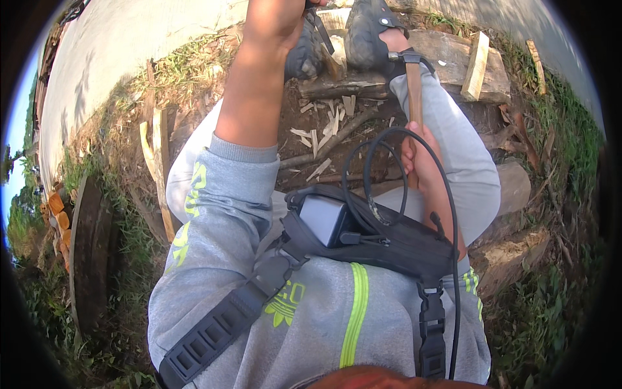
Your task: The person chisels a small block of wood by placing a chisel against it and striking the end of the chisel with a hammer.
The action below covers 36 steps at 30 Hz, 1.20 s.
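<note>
My left hand (275, 23), arm stretched forward to the top edge, is closed around the black grip of a tool with a dark narrow blade (322, 32). Its exact kind cannot be told, as the picture's edge cuts it off. The blade points down toward a small upright piece of wood (335, 59) between my shoes. Wrapped around a wooden handle, my right hand (418, 152) holds a hammer (413, 91). The hammer's metal head lies forward, over my right ankle and shoe (369, 39), apart from the blade.
A thick log (447, 55) lies across the front, with a split stick (476, 68) on it. Pale wood chips (330, 126) litter the soil between my legs. A black chest bag (389, 240) with a looping cable (447, 188) hangs before me. Long sticks (159, 168) lie left.
</note>
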### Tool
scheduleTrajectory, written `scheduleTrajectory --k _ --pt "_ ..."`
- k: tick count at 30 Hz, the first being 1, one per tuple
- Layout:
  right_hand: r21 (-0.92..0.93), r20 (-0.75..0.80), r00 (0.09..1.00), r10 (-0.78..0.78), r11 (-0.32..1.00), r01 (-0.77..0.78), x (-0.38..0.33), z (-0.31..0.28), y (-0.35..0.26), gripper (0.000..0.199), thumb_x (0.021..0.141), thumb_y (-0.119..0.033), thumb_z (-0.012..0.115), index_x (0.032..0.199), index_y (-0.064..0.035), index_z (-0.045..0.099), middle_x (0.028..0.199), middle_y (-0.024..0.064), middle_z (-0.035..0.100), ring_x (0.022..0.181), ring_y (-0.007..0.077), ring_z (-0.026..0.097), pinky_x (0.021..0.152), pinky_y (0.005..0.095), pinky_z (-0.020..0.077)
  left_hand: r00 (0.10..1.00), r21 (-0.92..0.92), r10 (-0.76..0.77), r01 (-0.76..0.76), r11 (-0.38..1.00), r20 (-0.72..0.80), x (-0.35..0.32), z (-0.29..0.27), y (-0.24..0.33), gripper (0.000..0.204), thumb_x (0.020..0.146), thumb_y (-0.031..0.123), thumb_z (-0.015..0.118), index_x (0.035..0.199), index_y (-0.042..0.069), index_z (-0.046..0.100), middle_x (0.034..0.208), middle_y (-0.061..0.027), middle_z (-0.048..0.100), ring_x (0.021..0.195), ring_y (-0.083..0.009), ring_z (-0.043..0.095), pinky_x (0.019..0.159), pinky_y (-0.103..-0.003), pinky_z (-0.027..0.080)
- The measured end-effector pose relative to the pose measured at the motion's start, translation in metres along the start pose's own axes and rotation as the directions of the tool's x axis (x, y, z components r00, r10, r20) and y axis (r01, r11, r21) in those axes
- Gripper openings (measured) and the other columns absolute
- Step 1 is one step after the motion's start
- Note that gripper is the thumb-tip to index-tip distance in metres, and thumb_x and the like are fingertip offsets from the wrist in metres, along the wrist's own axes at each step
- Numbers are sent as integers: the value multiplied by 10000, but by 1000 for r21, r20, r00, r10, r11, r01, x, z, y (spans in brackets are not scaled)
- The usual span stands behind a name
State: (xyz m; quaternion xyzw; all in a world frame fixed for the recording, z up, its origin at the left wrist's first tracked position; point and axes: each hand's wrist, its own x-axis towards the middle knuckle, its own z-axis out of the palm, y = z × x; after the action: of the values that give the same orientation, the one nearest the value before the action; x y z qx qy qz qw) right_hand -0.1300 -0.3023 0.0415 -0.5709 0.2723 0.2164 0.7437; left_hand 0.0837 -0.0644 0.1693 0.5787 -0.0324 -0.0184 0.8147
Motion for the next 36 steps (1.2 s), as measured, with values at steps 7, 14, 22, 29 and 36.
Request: scheduleTrajectory --k 7,14,22,29,36 --pt "31 -33 999 -2 1000 3 -4 -4 -2 338 1105 -420 540 1076 -84 533 621 -40 427 432 72 405 407 250 345 988 28 -124 122 992 88 5 5 -23 421 1079 403 618 757 158 503 680 13 490 616 -125 486 593 -300 436" --pt "46 -17 1000 7 999 -6 -4 -7 -1 333 1103 -423 544 1075 -91 532 621 -44 428 434 67 408 410 250 348 990 157 -100 83 984 103 7 3 -25 436 1073 451 616 774 145 533 706 4 521 637 -124 511 606 -295 447" --pt "67 9 1000 -2 998 1 -5 -11 1 338 1100 -432 554 1082 -95 526 619 -48 426 431 61 408 414 238 353 980 209 -8 -35 977 198 1 15 -20 398 1090 411 598 816 125 564 711 3 530 635 -123 539 596 -286 457" --pt "62 11 1000 -5 998 4 -5 -10 0 330 1103 -423 547 1078 -95 524 612 -48 428 428 61 408 408 242 353 987 138 41 -62 988 153 4 21 -25 445 1097 348 594 720 137 491 591 33 395 501 -99 375 490 -290 326" --pt "14 -4 999 -45 999 45 -5 -9 1 309 1107 -397 546 1079 -91 525 609 -42 424 421 74 404 400 250 347 978 41 130 -139 989 164 2 3 -39 443 1099 302 575 697 152 465 560 51 371 472 -90 322 467 -286 284"
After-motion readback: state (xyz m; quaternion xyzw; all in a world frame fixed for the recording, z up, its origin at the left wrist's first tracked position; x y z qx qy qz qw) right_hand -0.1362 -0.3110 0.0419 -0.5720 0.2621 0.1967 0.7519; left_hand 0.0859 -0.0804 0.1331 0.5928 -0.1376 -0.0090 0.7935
